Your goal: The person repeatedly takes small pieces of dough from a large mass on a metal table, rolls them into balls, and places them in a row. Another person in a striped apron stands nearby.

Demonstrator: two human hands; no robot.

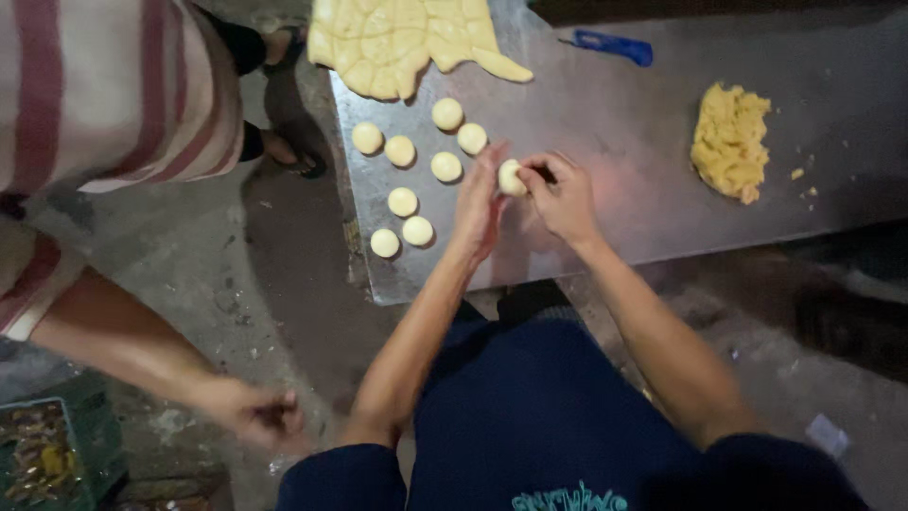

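Dough ball (511, 177) pinched between left hand (480, 203) and right hand (565, 199) over steel table (643, 123); 8 balls (402, 202) beside, blue scraper (613, 45) behind.

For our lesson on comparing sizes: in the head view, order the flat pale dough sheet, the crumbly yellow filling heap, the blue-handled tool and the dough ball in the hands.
1. Flat pale dough sheet, partly cut off by the frame
2. Crumbly yellow filling heap
3. Blue-handled tool
4. Dough ball, partly hidden by fingers

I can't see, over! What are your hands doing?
Left hand, right hand pinching one dough ball. Eight balls lined left. Nothing blocking.
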